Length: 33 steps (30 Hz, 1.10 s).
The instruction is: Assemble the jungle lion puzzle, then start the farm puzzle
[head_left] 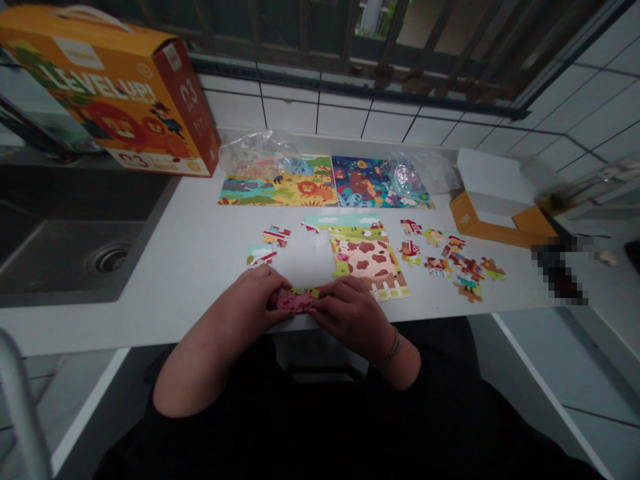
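Note:
Near the counter's front edge, my left hand [265,297] and my right hand [345,307] grip the two ends of a pink puzzle section [295,301] with dark spots and a yellow-green upper edge. Just beyond my right hand lies a partly joined puzzle [365,257] showing a spotted cow, grass and a white fence. Joined red and white pieces [277,235] and a light blue and red section [261,255] lie beyond my left hand. Several loose pieces [467,263] are scattered to the right of the cow puzzle.
Two picture sheets [280,190] [370,180] lie at the back under clear plastic bags [260,152]. A large orange box [120,100] stands at the back left beside a dark sink [85,233]. An open orange and white box [500,203] sits at the right.

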Motion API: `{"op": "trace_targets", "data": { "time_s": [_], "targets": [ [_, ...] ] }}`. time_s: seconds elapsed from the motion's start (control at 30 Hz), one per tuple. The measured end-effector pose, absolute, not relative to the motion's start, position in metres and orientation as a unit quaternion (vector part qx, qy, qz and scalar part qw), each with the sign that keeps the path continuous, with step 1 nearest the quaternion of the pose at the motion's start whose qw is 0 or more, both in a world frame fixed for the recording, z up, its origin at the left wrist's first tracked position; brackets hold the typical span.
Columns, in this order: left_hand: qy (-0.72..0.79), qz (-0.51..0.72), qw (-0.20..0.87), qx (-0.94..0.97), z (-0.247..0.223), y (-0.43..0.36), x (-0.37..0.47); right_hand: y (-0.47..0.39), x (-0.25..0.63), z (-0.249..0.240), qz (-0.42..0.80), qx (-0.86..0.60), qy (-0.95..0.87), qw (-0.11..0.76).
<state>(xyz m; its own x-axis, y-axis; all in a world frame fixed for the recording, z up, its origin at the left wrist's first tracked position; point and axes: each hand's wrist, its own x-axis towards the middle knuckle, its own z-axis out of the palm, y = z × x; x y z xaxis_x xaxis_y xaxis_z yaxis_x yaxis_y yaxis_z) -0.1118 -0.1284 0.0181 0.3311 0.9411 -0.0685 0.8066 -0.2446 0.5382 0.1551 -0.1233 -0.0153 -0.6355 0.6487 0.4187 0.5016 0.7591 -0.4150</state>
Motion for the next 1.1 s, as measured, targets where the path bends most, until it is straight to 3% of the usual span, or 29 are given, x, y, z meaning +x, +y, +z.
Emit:
{"op": "trace_targets", "data": {
  "time_s": [0.9, 1.1],
  "targets": [
    [0.491, 0.103, 0.252, 0.828, 0.015, -0.122, -0.087, -0.115, 0.154, -0.009, 0.170, -0.309, -0.882, 0.312],
    [0.504, 0.091, 0.234, 0.826, 0.016, -0.123, -0.089, -0.116, 0.151, -0.009, 0.144, -0.320, -0.893, 0.282]
  ]
}}
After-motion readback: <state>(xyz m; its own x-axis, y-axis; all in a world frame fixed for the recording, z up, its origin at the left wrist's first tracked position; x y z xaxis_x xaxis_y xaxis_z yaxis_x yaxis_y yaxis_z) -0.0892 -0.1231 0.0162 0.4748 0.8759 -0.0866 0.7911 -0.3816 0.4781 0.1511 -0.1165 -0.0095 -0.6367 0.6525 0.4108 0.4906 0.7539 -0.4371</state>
